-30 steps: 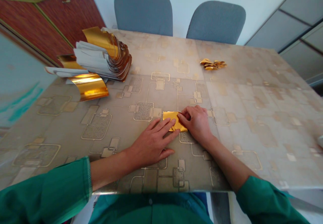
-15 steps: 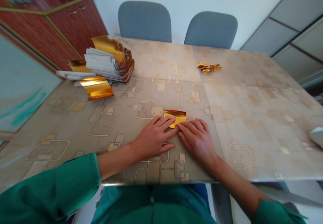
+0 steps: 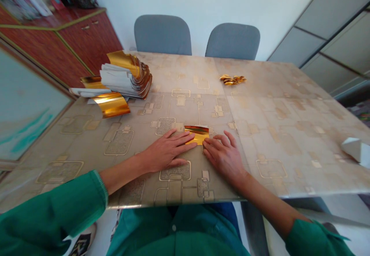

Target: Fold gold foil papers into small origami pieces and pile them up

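A small piece of gold foil paper (image 3: 201,137) lies on the table in front of me, its far edge curling up in a darker band. My left hand (image 3: 164,151) rests flat and open, the fingertips on the paper's left part. At the near right corner of the paper, my right hand (image 3: 224,156) has its fingers bent together on the edge, the outer fingers lifted a little. Its thumb tip and the exact grip are hard to make out.
Back left stands a stack of gold and white paper sheets (image 3: 121,79), with a loose curved gold sheet (image 3: 112,105) before it. Several folded gold pieces (image 3: 232,80) lie at the back right. A white paper object (image 3: 357,151) sits at the right edge. Two grey chairs (image 3: 162,34) stand behind the table.
My left hand has slid slightly left on the paper, its fingers flatter. The right hand's outer fingers have lifted. The camera view has tilted up and shifted a little right.
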`<state>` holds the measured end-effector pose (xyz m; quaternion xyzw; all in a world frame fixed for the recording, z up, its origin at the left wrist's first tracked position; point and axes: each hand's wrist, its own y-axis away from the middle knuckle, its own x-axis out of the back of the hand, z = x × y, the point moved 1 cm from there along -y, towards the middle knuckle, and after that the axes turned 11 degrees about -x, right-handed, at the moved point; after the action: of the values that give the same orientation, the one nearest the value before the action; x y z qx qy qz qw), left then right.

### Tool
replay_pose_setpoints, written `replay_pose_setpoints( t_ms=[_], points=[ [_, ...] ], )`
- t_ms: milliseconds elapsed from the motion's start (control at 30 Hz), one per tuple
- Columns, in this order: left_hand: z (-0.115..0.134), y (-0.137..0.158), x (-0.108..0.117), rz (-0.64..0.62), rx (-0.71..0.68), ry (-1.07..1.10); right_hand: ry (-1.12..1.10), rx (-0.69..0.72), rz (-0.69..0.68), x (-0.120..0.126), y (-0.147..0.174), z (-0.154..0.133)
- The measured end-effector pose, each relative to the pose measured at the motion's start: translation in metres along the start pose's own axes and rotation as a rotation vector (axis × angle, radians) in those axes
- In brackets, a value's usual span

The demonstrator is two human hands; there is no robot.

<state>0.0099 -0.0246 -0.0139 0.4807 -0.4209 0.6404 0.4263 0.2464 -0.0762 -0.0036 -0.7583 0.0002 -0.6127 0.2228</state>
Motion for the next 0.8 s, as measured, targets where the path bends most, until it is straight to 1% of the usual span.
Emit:
replay_pose_setpoints(
  t_ms=[67, 133, 200, 267, 333, 433, 533, 667, 800],
  points=[
    [-0.006, -0.004, 0.0, 0.061, 0.033, 0.045, 0.009, -0.002, 0.01, -0.002, -0.008, 0.001],
    [-0.01, -0.012, 0.0, 0.161, 0.087, 0.08, 0.047, -0.014, 0.024, -0.006, -0.018, 0.0],
    [-0.013, -0.023, -0.001, 0.273, 0.11, 0.086, 0.102, -0.033, 0.032, -0.012, -0.028, -0.001],
    [-0.014, -0.032, -0.002, 0.31, 0.118, 0.083, 0.154, -0.052, 0.033, -0.018, -0.035, -0.003],
    [-0.013, -0.037, -0.001, 0.31, 0.139, 0.071, 0.192, -0.072, 0.03, -0.023, -0.038, -0.004],
    [-0.011, -0.037, 0.001, 0.304, 0.19, 0.069, 0.209, -0.099, 0.007, -0.025, -0.038, -0.005],
    [-0.012, -0.032, 0.003, 0.288, 0.239, 0.101, 0.196, -0.121, -0.035, -0.023, -0.035, -0.002],
    [-0.015, -0.02, 0.004, 0.242, 0.245, 0.16, 0.168, -0.127, -0.08, -0.02, -0.032, 0.005],
    [-0.014, -0.014, 0.006, 0.216, 0.261, 0.097, 0.151, -0.114, -0.101, -0.019, -0.029, 0.01]
  ],
)
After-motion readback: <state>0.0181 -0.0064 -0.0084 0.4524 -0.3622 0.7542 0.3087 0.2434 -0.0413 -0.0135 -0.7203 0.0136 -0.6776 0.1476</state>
